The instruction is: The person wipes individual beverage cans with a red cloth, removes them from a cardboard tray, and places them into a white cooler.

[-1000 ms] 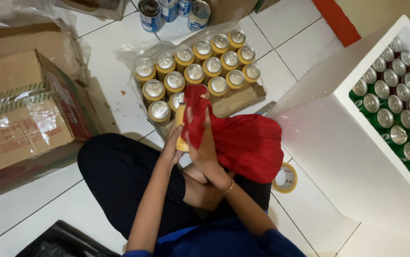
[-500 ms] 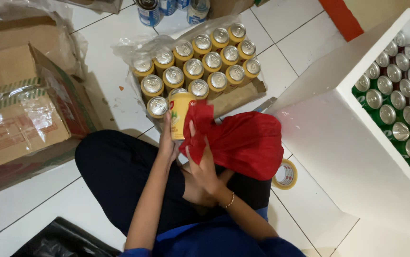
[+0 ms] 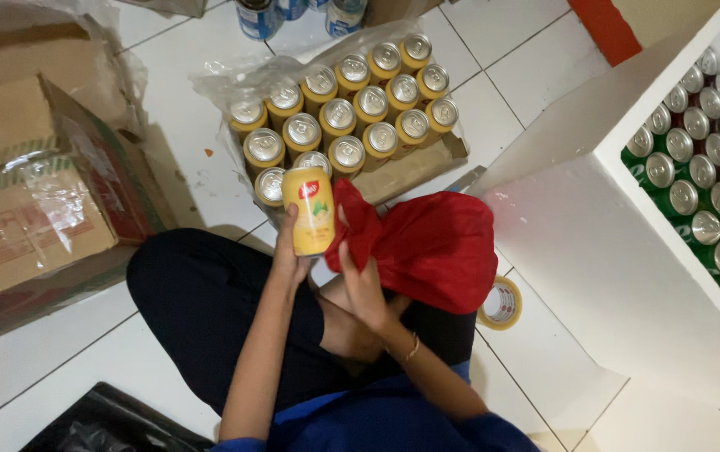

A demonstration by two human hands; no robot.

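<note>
The left hand (image 3: 291, 251) has its grip closed around a yellow metal drink can (image 3: 309, 210). The can stands upright in the hand, lifted off the floor, just in front of the person's knees. The fingers wrap the can's left side and back, low down.

The right hand (image 3: 363, 285) has its grip closed on a red cloth (image 3: 427, 244). It pinches a bunched-up corner of the cloth, and that corner touches the right side of the can. The rest of the red cloth lies loose over the person's lap. A thin gold bracelet (image 3: 411, 347) sits on the right wrist.

The person sits cross-legged on the white tiled floor (image 3: 184, 159), in dark trousers (image 3: 201, 310) and a blue top (image 3: 376, 418).

Just past the held can is a low cardboard tray with torn clear plastic (image 3: 414, 167), full of more yellow cans with silver tops (image 3: 351, 105), standing in rows. The nearest of them is just behind the held can.

Beside the right knee a roll of clear tape (image 3: 502, 303) lies flat on the floor. To the right stands a big white foam box (image 3: 627, 243), packed with green cans (image 3: 711, 176) standing close together.

To the left is an open brown cardboard box (image 3: 33, 201). At the top edge stand a few blue cans (image 3: 259, 17). A black plastic bag (image 3: 100, 423) lies at the bottom left.
</note>
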